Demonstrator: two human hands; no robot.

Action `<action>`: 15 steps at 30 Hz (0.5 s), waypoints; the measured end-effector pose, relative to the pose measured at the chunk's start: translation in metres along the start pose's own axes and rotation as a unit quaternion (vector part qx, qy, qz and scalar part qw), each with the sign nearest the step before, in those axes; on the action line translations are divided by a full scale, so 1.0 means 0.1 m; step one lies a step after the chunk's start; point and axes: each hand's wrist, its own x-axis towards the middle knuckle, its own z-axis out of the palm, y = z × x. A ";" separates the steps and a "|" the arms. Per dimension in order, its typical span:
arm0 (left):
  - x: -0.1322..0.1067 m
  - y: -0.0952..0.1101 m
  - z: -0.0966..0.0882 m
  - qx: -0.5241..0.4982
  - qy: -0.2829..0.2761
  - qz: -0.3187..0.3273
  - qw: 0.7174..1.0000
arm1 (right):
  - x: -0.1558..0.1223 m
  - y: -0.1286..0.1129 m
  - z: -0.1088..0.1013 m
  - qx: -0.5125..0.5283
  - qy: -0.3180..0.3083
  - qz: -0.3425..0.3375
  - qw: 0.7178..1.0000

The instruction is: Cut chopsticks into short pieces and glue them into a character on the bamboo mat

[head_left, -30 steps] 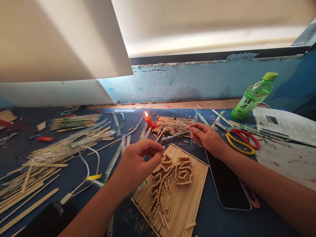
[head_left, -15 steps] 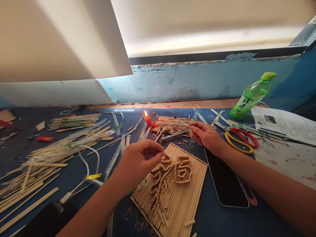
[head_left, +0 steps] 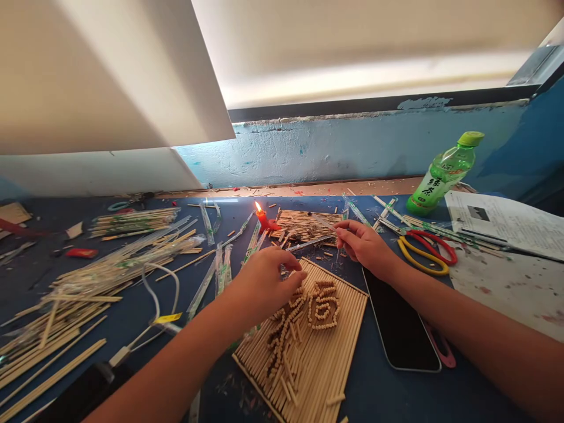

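Observation:
A panel of pale wooden sticks [head_left: 341, 329] lies tilted on the table, with raised shapes made of short stick pieces [head_left: 324, 305] on its upper half. My left hand [head_left: 267, 282] hovers over its upper left part, thumb and forefinger drawn into a pinch that covers some of the shapes. Whatever is between those fingertips is too small to make out. Between the fingers of my right hand [head_left: 363, 244] is a translucent glue stick [head_left: 324, 221] with a darkened tip, held above a smaller scorched stick mat [head_left: 295, 220]. Left of that mat burns a red candle [head_left: 262, 219].
A black phone [head_left: 400, 323] lies under my right forearm. Scissors with red and yellow handles [head_left: 427, 252], papers [head_left: 506, 229] and a green bottle [head_left: 443, 173] are at right. Loose sticks [head_left: 88, 294], plastic wrappers and a white cable [head_left: 152, 288] cover the left side.
My left hand has shifted slightly right over the raised shapes, its wrist more arched. My right hand keeps the glue stick in nearly the same place. The view has turned slightly.

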 end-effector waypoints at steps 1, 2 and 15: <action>0.05 0.02 0.02 0.019 -0.008 0.008 1.000 | 0.00 0.01 0.00 -0.005 -0.002 -0.003 1.000; 0.11 0.03 0.03 0.031 -0.011 0.012 0.999 | 0.01 0.03 0.00 -0.010 -0.004 -0.007 1.000; 0.48 0.08 0.00 0.118 -0.206 -0.042 0.970 | 0.04 0.15 -0.02 -0.054 -0.014 -0.026 0.998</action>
